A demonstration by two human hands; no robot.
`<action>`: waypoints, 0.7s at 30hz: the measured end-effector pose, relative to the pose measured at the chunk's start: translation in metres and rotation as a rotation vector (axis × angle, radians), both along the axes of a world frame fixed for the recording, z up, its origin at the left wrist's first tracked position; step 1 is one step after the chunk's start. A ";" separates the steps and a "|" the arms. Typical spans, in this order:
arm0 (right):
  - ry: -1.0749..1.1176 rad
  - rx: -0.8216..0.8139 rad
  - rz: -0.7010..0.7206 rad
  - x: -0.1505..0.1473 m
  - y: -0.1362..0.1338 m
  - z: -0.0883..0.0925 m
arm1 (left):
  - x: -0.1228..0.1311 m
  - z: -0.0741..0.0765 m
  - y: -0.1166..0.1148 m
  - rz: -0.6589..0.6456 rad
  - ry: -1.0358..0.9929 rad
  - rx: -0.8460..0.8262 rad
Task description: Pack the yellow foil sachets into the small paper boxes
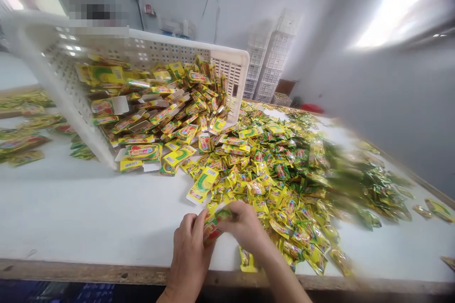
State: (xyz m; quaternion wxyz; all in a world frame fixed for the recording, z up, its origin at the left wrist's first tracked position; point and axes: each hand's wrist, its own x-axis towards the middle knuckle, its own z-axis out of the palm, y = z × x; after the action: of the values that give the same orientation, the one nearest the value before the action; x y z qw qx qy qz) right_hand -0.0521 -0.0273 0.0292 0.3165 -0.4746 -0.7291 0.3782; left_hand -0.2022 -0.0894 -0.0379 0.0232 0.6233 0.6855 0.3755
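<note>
My left hand point(190, 244) is closed around a small yellow and red carton point(211, 231) near the front of the table. Pinched at the carton's upper end, my right hand point(245, 225) has a small green and yellow packet point(223, 215) in its fingers. How far the packet sits inside the carton is hidden by the fingers. Right beside my right hand spreads a big heap of shiny yellow and green packets point(284, 194). Just beyond my hands a flat yellow carton point(204, 184) lies at the heap's edge.
A white plastic basket point(238, 68) lies on its side at the left, with many yellow cartons point(170, 109) spilling from its mouth. The wooden table edge point(88, 270) runs along the front. Stacked white crates point(275, 57) stand by the back wall.
</note>
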 end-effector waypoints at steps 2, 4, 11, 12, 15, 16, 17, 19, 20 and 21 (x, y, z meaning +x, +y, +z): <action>-0.044 0.028 0.113 0.005 0.006 0.011 | 0.004 0.007 -0.002 -0.063 -0.208 -0.061; -0.039 0.066 0.110 0.008 0.010 0.020 | 0.005 0.014 -0.005 -0.214 -0.518 -0.183; -0.171 0.379 0.278 0.004 0.001 0.026 | -0.001 0.016 -0.009 -0.499 -1.137 -0.297; -0.217 0.400 0.304 0.004 -0.002 0.024 | -0.002 0.015 -0.009 -0.512 -1.142 -0.309; -0.288 0.357 0.361 0.007 -0.007 0.017 | -0.001 0.014 -0.009 -0.520 -1.132 -0.338; -0.290 0.343 0.369 0.009 -0.009 0.015 | -0.001 0.014 -0.009 -0.516 -1.136 -0.341; -0.283 0.338 0.364 0.010 -0.011 0.013 | -0.001 0.014 -0.009 -0.510 -1.142 -0.341; -0.247 0.346 0.302 0.010 -0.014 0.011 | 0.000 0.015 -0.009 -0.511 -1.152 -0.338; -0.229 0.352 0.263 0.010 -0.017 0.010 | 0.000 0.016 -0.009 -0.522 -1.152 -0.339; -0.215 0.357 0.232 0.010 -0.019 0.009 | 0.000 0.016 -0.008 -0.535 -1.147 -0.343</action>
State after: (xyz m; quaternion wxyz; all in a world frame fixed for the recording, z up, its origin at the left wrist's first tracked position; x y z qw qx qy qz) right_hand -0.0423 -0.0461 0.0384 0.2703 -0.3619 -0.8635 0.2243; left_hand -0.2026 -0.0979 -0.0222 0.5766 0.4607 0.4360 0.5150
